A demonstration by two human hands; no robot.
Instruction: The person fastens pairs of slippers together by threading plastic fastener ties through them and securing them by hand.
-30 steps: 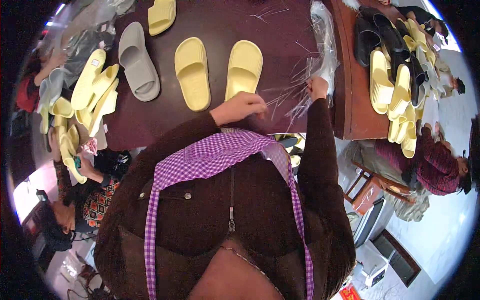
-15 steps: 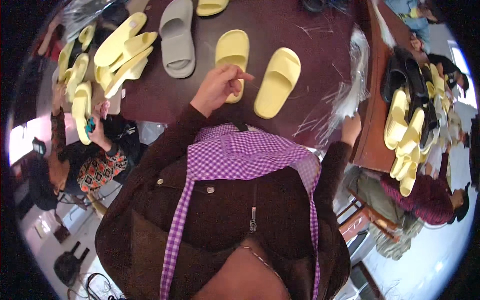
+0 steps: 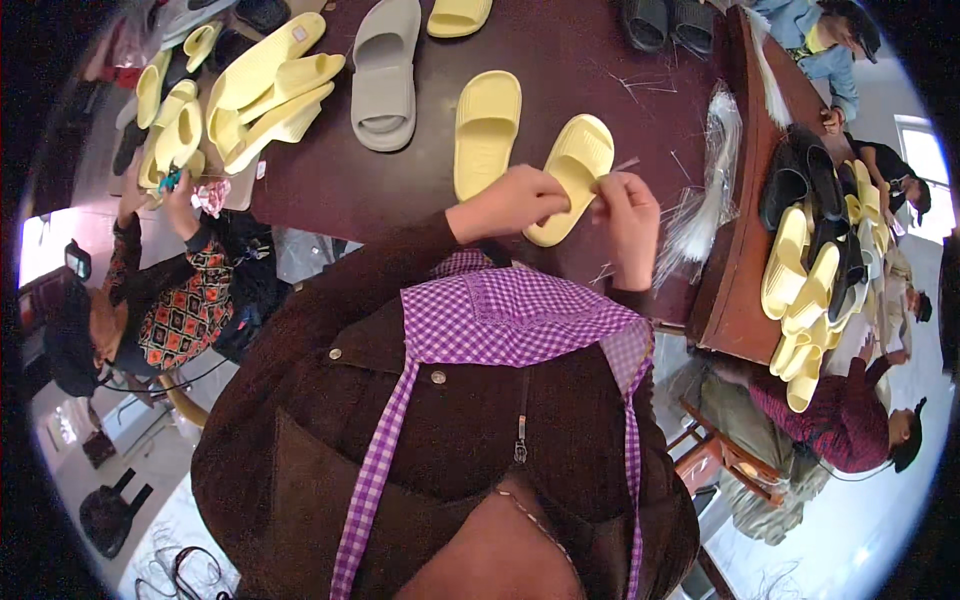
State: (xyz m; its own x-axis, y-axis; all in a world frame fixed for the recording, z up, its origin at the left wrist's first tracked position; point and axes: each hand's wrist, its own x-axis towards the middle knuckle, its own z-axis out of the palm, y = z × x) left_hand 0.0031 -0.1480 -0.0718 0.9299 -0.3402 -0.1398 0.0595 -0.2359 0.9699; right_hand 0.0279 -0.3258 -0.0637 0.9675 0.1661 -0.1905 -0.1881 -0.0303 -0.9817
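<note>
Two yellow slide slippers lie before me on the dark red table: the left slipper (image 3: 488,125) beyond my left arm, the right slipper (image 3: 584,146) between my hands. Over the near part of the right one, my left hand (image 3: 510,204) has its fingers curled in and pressed together. My right hand (image 3: 630,222) is raised at that slipper's right edge, thumb and fingers pinched. Whatever either hand pinches is too small to make out. Close to the right fingertips a thin pale strip shows. Right of my hands lies a bundle of thin clear plastic strands (image 3: 690,232).
A grey slipper (image 3: 384,95) and another yellow slipper (image 3: 458,15) lie farther back. Black slippers (image 3: 645,22) stand at the far edge. Piled yellow slippers (image 3: 270,75) are at left, beside a co-worker's hands (image 3: 180,215). A brown table (image 3: 722,290) at right holds more slippers.
My right hand has come left from the strand bundle to the right yellow slipper. My left hand has moved right and down to the same slipper. The whole view has shifted slightly.
</note>
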